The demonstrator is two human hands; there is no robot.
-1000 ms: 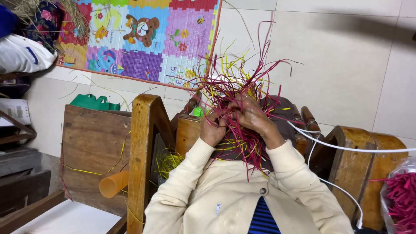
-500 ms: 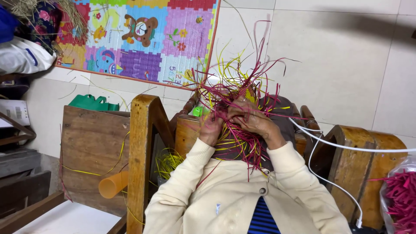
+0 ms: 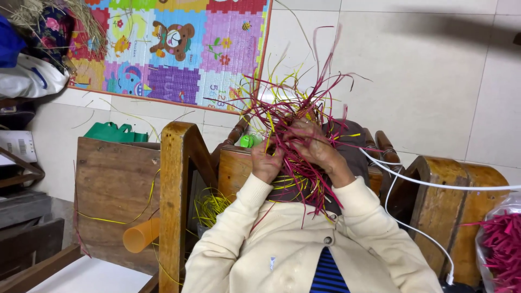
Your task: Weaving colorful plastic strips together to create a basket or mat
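Note:
A tangle of crimson and yellow strips (image 3: 296, 116) fans upward from a partly woven piece held over my lap. My left hand (image 3: 267, 161) grips the strips at its left side, fingers curled into them. My right hand (image 3: 316, 145) is closed on the woven middle, fingers buried among the strands. Loose ends hang down over my cream cardigan (image 3: 282, 244). What lies under the strips between my hands is hidden.
A wooden chair frame (image 3: 176, 179) stands left of me, with an orange cup (image 3: 140, 235) and yellow strips (image 3: 211, 205) below it. A white cable (image 3: 429, 184) runs right. A bag of crimson strips (image 3: 502, 244) sits at the right edge. A colourful play mat (image 3: 179, 49) lies on the tiled floor.
Both hands have kept working in the bundle. The fan of strips has shifted and turned a little, and the right hand has moved slightly upward.

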